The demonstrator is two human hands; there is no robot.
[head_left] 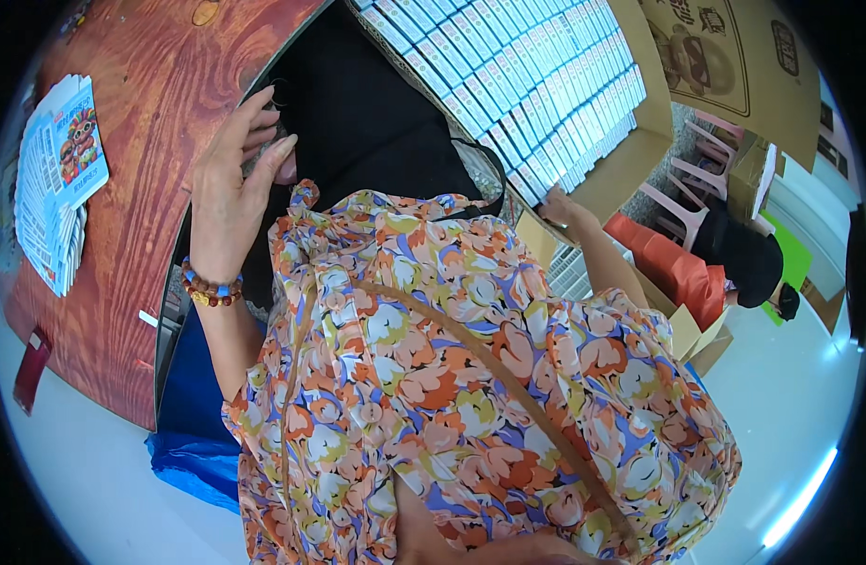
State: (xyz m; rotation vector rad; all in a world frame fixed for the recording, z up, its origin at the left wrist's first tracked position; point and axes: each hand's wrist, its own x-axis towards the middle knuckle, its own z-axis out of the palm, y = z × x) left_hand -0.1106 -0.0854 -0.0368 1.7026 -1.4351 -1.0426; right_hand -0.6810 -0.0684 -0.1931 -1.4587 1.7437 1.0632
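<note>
My left hand (pixel 233 174) is raised over the edge of the red wood-grain table (pixel 160 122), beside my black-covered lap. Its fingers are spread and slightly bent, with nothing seen in them, and a beaded bracelet circles the wrist. Off to the right, my right hand (pixel 566 215) reaches to the near corner of an open cardboard carton (pixel 654 85). Rows of small, flat white-and-blue boxes (pixel 508 75) fill that carton. The right fingers curl at the last row of boxes; whatever they grip is too small and partly hidden to make out.
A fanned stack of blue-and-white printed cards (pixel 61 179) lies at the table's left. Blue plastic (pixel 197 461) hangs below its edge. Pink stools (pixel 692 179), an orange-red bag (pixel 668 264) in another carton and a person in black (pixel 744 254) are at the right.
</note>
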